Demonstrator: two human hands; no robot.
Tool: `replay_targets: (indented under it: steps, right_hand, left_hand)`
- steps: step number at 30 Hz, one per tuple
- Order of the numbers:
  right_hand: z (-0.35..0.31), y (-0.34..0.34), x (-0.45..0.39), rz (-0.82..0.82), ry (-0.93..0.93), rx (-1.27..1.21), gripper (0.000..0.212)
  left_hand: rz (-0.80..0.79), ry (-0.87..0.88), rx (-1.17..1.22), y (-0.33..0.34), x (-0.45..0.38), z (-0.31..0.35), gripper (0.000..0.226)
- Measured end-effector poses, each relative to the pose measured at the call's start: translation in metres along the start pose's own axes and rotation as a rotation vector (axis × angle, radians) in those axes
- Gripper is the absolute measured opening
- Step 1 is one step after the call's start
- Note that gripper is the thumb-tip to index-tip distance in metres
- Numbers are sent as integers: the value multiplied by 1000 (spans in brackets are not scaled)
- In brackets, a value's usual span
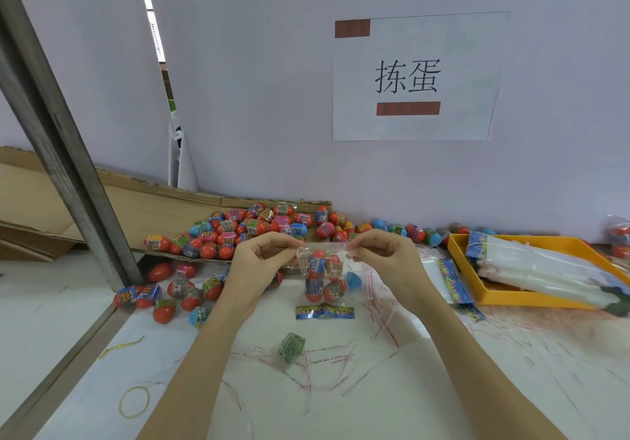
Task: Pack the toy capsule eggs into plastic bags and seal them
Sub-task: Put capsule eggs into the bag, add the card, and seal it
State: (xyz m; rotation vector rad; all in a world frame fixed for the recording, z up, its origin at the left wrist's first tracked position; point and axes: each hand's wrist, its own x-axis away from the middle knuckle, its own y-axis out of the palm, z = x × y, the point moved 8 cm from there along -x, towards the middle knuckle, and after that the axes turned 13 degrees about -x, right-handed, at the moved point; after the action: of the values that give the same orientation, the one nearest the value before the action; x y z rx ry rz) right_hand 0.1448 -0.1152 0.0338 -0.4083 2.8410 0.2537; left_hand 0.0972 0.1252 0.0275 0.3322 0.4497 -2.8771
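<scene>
A clear plastic bag point(324, 277) hangs above the table with several red capsule eggs inside it. My left hand point(259, 262) pinches the bag's top left corner. My right hand point(381, 258) pinches the top right corner, so the mouth is stretched between them. A blue capsule egg point(354, 281) shows just right of the bag. A pile of loose capsule eggs point(252, 231) lies behind my hands on a cardboard sheet point(150, 204). More eggs point(170, 294) lie to the left.
A yellow tray point(504, 298) at the right holds a stack of empty bags point(545, 269). A printed header card point(325, 312), a green label point(291, 347), rubber bands point(134, 402) and red-striped strips point(381, 320) lie on the table. A metal post point(64, 153) stands at left.
</scene>
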Motion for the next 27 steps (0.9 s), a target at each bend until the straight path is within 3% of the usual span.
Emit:
replay_targets:
  steps: [7, 10, 16, 27]
  right_hand:
    - [-1, 1, 0, 6, 19, 79, 18]
    - [-2, 1, 0, 2, 30, 96, 18]
    - [-4, 2, 1, -7, 36, 105, 18]
    - [-6, 4, 1, -12, -6, 219, 20]
  left_hand:
    - [26, 48, -109, -1, 3, 7, 24]
    - [23, 2, -50, -1, 2, 4, 26]
    - [33, -10, -26, 2, 2, 5, 8]
    - [-8, -108, -10, 1, 1, -4, 17]
